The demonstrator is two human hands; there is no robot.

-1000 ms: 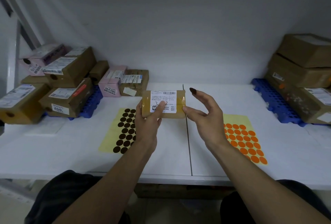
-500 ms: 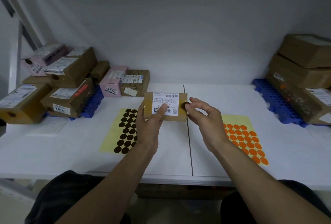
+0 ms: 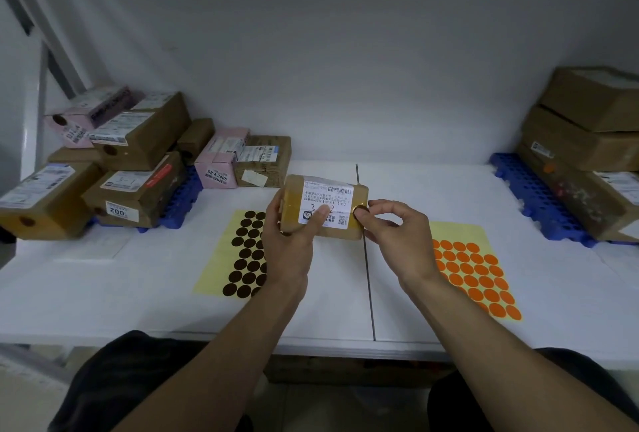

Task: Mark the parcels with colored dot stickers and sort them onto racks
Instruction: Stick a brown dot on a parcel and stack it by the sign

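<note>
1. Brown cardboard parcel (image 3: 325, 207), wrapped in glossy clear tape, is held up over the white table (image 3: 138, 276), between the two sticker sheets
2. Change: a second ago the right hand (image 3: 397, 238) was spread open and clear of the parcel, with a dark dot sticker (image 3: 359, 209) on its forefinger tip; now its fingers are curled and thumb and forefinger pinch that sticker against the parcel's right end, just beside the white label (image 3: 326, 205)
3. Change: parcel sits slightly lower and nearer than before, tilted down to the right
4. Left hand (image 3: 290, 245) keeps its grip on the parcel's left end, fingers wrapped behind, thumb lying flat across the label
5. Label is rectangular paper with a barcode, small print and a QR code; red handwriting on it is partly under the thumb
6. Pale yellow sheet of round dark brown dots (image 3: 247, 251) lies flat to the left, partly hidden by the left wrist
7. Matching yellow sheet of round orange dots (image 3: 473, 272) lies to the right, some rows already gone at its top
8. Blue plastic grid rack (image 3: 179, 200) at far left carries stacked brown cartons (image 3: 138, 134) and pink boxes (image 3: 221, 162), several showing dark dots
9. Second blue grid rack (image 3: 532, 196) at far right carries larger brown cartons (image 3: 581, 141)
10. Table is matte white, two panels with a thin dark seam between them
</note>
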